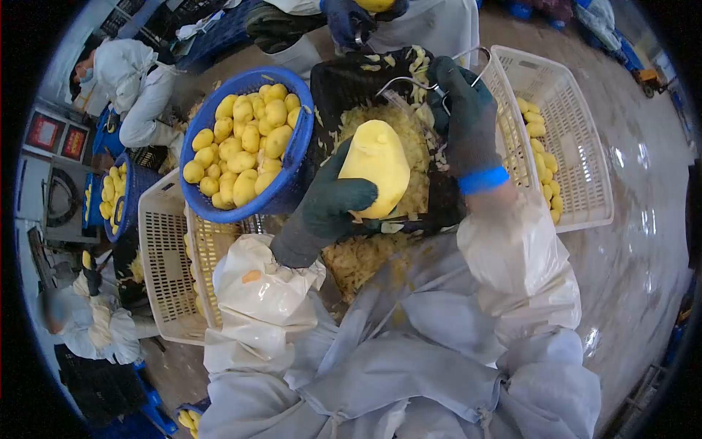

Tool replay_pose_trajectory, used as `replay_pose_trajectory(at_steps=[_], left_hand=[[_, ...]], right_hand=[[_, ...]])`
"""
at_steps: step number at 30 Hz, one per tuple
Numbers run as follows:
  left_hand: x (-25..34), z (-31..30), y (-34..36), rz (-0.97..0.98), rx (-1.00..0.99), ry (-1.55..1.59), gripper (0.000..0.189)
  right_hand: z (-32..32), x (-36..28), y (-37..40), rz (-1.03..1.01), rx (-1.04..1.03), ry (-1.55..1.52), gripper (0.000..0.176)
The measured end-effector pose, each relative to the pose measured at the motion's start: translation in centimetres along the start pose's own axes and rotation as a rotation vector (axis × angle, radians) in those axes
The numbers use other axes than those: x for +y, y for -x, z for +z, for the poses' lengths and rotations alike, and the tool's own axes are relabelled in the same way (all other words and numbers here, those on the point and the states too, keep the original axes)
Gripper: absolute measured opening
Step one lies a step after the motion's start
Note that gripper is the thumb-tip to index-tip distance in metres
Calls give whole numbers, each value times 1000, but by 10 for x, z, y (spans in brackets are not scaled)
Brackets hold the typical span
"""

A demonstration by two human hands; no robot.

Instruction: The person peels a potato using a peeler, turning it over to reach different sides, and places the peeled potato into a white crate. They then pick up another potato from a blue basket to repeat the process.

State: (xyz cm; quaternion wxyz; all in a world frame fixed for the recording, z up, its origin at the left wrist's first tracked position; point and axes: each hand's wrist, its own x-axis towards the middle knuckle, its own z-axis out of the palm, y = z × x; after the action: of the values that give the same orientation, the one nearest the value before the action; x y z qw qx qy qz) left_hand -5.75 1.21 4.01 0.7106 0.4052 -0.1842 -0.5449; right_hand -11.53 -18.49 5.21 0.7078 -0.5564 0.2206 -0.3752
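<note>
A: Past the left hand [333,203]?
B: Worker in white [139,84], far left. Second worker [106,322] lower. Red notices [45,133], dark coil [64,199] beyond.
A: Right hand [465,110] side?
B: Wet floor [621,278]. Orange cart [646,77], well apart.

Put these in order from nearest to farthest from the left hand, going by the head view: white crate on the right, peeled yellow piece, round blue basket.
From the left hand:
1. Peeled yellow piece: held in it.
2. Round blue basket: just to the left.
3. White crate: far right, beyond the other arm.
</note>
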Motion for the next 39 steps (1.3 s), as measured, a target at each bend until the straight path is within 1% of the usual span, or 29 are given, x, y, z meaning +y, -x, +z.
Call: replay_pose_trajectory(at_steps=[1,2,3,5,6,7,9,10,12,13,14,15,16,17,18,19,20,21,22,23,25,26,27,29,30,31,33,37,39], left_hand=[[-4,2,-2,117,66,-83,77],[-7,0,-2,83,159,-156,81],[-10,-2,-3,78,160,-153,81],[-13,-9,-7,105,129,-322,84],[-17,-8,-7,114,197,-329,86],[-18,-10,-5,121,201,-328,86],[-16,-11,-5,217,185,-561,87],[-14,-11,-5,216,184,-559,87],[-12,-8,-5,273,229,-834,86],[-13,-8,-6,268,227,-835,86],[-14,-9,-8,338,227,-916,86],[-16,-10,-8,414,231,-993,85],[-17,-12,-9,495,236,-1123,85],[-16,-14,-7,500,235,-1125,85],[-13,-10,-5,422,224,-973,83],[-13,-8,-4,341,213,-816,81],[-16,-10,-4,336,214,-813,81],[-18,-13,-4,294,137,-633,77],[-20,-15,-3,249,61,-455,73],[-18,-14,-1,244,58,-459,73],[-12,-11,3,-32,81,146,69],[-13,-13,1,35,28,264,64],[-12,-15,0,44,26,265,64],[-9,-22,-3,-59,-80,510,60],[-8,-18,-5,21,13,390,56],[-9,-16,-7,17,14,391,56],[-10,-13,-9,-12,73,627,57],[-19,-20,-14,0,122,712,58],[-18,-28,-13,-166,17,794,58]], right_hand=[[5,-9,10,-8,-101,65,24],[15,-7,17,-11,-89,-34,22],[13,-2,18,-6,-86,-32,22],[10,19,8,55,-106,87,22],[12,19,2,67,-40,-30,22],[10,17,-1,65,-48,-31,22],[5,7,-6,115,34,-176,23],[3,0,0,5,-68,-23,24],[10,-2,16,55,-129,57,24],[12,-2,21,99,-188,128,23],[7,19,5,9,-94,133,23],[-1,26,-6,10,-96,134,23],[-8,27,-14,-33,-21,101,24],[-12,30,-20,-79,56,65,24],[-9,16,-12,-85,-85,-1,25],[0,4,-2,-86,-94,6,25],[10,-3,12,1,-124,33,25],[13,-5,20,91,-145,55,25],[9,16,5,9,-72,46,24],[-2,30,-6,10,-65,42,24],[-7,23,-18,-141,60,68,21],[-11,20,-20,109,68,-182,20],[-6,11,-16,104,60,-180,20],[2,2,-4,196,12,-186,18],[12,-6,5,196,49,-189,25],[8,-4,9,199,52,-189,25],[4,-4,13,143,-105,-148,25],[19,-12,31,238,-127,-89,26],[20,1,33,128,-140,-3,27]])
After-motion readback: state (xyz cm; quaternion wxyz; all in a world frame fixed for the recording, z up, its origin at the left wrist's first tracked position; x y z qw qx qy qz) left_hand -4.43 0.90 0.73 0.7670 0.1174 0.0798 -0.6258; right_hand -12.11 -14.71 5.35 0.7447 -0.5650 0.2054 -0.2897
